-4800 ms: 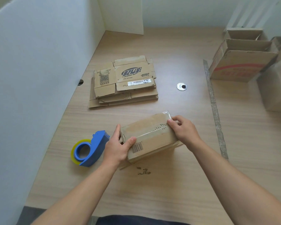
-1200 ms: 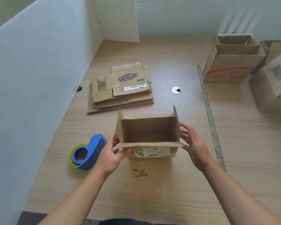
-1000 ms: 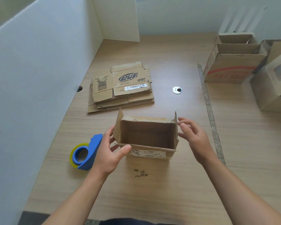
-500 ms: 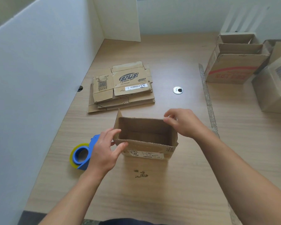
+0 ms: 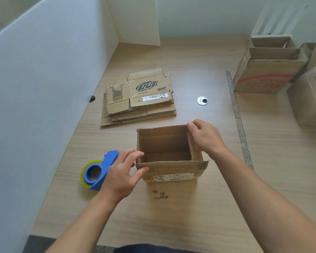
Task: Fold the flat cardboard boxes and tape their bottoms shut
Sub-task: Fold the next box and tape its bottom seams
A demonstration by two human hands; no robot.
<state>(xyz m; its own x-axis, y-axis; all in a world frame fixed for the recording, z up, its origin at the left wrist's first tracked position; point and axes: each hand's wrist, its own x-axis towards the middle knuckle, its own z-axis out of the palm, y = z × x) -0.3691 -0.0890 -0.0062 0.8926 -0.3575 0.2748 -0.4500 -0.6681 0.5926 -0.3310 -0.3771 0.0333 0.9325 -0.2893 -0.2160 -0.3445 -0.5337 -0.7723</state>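
Round metal grommet (image 5: 202,100) sits in the wood desk (image 5: 171,225), w/ a grey strip (image 5: 237,115) on its right. White partition (image 5: 35,88) stands along the L side.

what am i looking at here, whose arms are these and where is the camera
There is no machine here: a person wears one wide-angle camera on the head, so the single picture looks forward and down at their own bare arms. On the pale wooden table stands an open-topped brown cardboard box. The left hand touches its near left corner with relaxed fingers; the right hand curls its fingers over the far right rim. Beside the left hand lies a blue tape dispenser with a yellowish roll. Farther back lies a stack of flattened printed cardboard boxes, and at the right stand several folded-up cardboard boxes.
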